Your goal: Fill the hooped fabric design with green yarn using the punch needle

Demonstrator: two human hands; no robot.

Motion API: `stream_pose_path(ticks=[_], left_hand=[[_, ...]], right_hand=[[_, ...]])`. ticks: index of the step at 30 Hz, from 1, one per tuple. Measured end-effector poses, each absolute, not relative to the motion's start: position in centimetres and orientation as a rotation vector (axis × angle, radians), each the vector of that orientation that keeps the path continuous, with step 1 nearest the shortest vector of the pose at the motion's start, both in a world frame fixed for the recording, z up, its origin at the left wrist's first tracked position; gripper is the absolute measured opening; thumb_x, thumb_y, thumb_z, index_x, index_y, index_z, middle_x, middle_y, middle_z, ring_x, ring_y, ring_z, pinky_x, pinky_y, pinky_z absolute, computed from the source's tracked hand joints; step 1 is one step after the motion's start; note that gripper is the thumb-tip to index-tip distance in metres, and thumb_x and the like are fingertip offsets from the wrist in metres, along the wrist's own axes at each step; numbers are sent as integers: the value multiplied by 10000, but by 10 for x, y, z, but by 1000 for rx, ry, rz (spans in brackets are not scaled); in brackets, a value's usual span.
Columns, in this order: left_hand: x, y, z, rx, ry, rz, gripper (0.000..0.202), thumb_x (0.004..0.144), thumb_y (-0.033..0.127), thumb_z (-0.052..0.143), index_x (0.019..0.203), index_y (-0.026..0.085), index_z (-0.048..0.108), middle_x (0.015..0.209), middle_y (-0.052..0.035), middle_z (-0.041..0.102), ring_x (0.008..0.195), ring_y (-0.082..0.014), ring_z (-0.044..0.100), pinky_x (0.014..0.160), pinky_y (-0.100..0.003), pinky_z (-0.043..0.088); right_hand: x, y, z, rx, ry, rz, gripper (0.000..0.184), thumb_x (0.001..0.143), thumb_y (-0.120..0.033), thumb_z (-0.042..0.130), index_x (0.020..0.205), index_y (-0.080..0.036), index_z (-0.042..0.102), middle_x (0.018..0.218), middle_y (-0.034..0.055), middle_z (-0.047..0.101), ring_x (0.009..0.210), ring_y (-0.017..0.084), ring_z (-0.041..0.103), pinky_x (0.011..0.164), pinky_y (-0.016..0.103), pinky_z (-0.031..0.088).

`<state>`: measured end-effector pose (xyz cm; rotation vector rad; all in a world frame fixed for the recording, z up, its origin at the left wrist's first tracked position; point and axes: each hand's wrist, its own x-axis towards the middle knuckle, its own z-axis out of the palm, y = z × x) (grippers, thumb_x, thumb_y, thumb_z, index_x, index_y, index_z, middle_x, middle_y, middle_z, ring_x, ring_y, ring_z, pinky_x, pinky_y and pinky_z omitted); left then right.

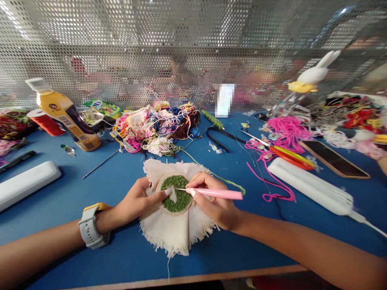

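Note:
White frayed cloth (169, 231) is stretched in a round embroidery hoop (159, 203) low over the blue table. Green looped yarn (181, 201) fills most of the circle, with a small bare patch near its middle. My left hand (139, 201) grips the hoop's left side, its thumb lying on the bare patch and its fingers under the cloth. Between the fingers of my right hand (213, 203) is a pink-handled punch needle (223, 193). Its thin metal tip points left and meets the green loops beside the patch. A green strand runs from the yarn pile to near the handle's end.
A heap of mixed yarn (160, 125) lies behind the hoop. Left are a drink bottle (66, 117), a metal rod (101, 164) and a white bar (28, 183). Right are scissors (290, 157), pink yarn (287, 133), a phone (334, 159) and a white lamp (311, 185). A perforated screen (136, 32) stands behind.

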<state>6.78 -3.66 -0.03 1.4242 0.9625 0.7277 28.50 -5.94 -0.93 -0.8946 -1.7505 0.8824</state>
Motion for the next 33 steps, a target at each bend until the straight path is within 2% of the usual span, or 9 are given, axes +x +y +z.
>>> stream_pose_path(ticks=[5,11,15,22,28,33], left_hand=[[68,-38,3,1519,1028,721,219,786,340,653,814,124,679,759,-34,706,697,-160,626,567,-195,485],[72,-44,9,1628,983,771,282,820,318,616,1028,132,660,923,-53,709,833,-187,636,712,-230,512],[73,-45,9,1622,958,762,323,847,311,589,1126,150,620,988,-56,700,832,-171,635,726,-223,510],[73,-41,8,1585,1017,753,234,815,343,622,916,137,671,765,-29,704,717,-162,638,598,-195,496],[71,-41,6,1555,1030,755,225,796,344,641,870,134,675,722,-26,693,674,-154,622,532,-181,465],[70,-42,3,1579,1013,767,228,797,336,640,893,132,674,766,-32,698,697,-157,623,589,-195,486]], right_hand=[[279,-56,-5,-841,-1935,681,76,842,-132,506,848,-177,568,787,48,580,739,164,556,679,315,452],[274,-55,-12,-748,-2016,586,93,837,-119,502,887,-182,550,812,67,590,765,174,563,691,313,468],[278,-62,-11,-794,-1901,625,66,829,-137,505,856,-197,501,765,38,580,697,156,556,649,301,459],[285,-64,-10,-715,-1916,704,74,839,-150,466,888,-206,467,772,27,529,696,151,528,631,298,439],[281,-63,-12,-734,-1912,718,46,844,-171,461,874,-202,476,763,36,536,695,155,527,631,302,441],[281,-64,-11,-735,-1921,692,51,849,-175,456,882,-201,486,773,39,543,710,158,543,652,306,459]])
